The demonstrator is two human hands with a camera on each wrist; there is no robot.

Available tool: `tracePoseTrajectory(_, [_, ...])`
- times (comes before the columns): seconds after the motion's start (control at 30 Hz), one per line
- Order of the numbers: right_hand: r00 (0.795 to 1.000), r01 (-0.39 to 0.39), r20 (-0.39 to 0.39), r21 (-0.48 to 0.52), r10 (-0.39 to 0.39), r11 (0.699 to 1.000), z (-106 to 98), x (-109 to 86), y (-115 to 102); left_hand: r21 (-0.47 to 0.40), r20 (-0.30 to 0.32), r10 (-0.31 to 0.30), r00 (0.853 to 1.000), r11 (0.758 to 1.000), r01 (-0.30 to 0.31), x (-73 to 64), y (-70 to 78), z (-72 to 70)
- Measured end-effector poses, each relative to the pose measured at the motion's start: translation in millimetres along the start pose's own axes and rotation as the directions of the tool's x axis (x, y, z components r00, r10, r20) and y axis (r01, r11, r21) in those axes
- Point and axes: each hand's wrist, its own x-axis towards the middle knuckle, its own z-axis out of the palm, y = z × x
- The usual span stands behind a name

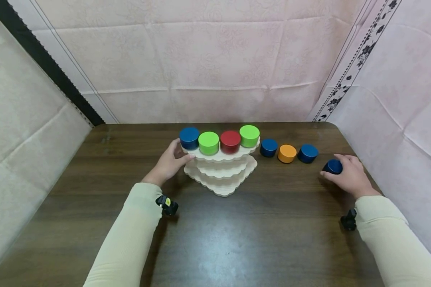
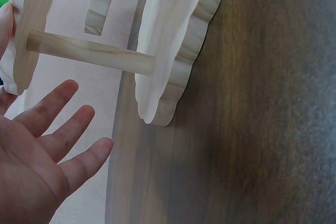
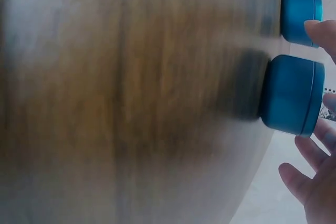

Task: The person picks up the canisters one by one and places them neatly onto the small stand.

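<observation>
In the head view a white-looking three-tier wooden stand [image 1: 222, 185] sits on the table, scalloped round its edges. My left hand [image 1: 170, 161] pinches the left edge of its top tier. Its other fingers [image 2: 86, 163] spread below that tier in the left wrist view. A blue round tin [image 1: 189, 138], two green tins [image 1: 208, 143] and a red tin [image 1: 230, 142] stand on the top tier. At the right, my right hand [image 1: 350, 175] surrounds another blue tin [image 3: 291, 95] on the table. In the right wrist view, a gap separates thumb [image 3: 323, 32] and tin.
Right of the stand, two blue tins [image 1: 307, 153] and an orange tin [image 1: 286, 154] stand on the brown wooden table [image 1: 215, 239]. Pale cloth [image 1: 215, 59] hangs behind the table and at both sides. A dark camera [image 1: 167, 205] is strapped to the left wrist.
</observation>
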Motion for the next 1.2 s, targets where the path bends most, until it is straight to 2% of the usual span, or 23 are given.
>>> tracePoseTrajectory(0.4, [0.999,-0.033,0.037,0.012,0.032,0.999,-1,-2.6,13,-0.011,0.0,0.006,1.0,1.0,-0.006,1.0,-1.2,0.6])
tracePoseTrajectory(0.77, [0.999,-0.031,0.022,0.008,0.031,0.999,2,-2.7,19,-0.007,0.005,0.008,1.0,1.0,-0.008,0.4,-0.3,0.3])
tracePoseTrajectory(1.2, [1.0,0.005,-0.017,0.061,-0.004,0.998,4,-2.9,9,-0.011,0.012,0.013,1.0,1.0,-0.013,0.4,-1.0,0.0])
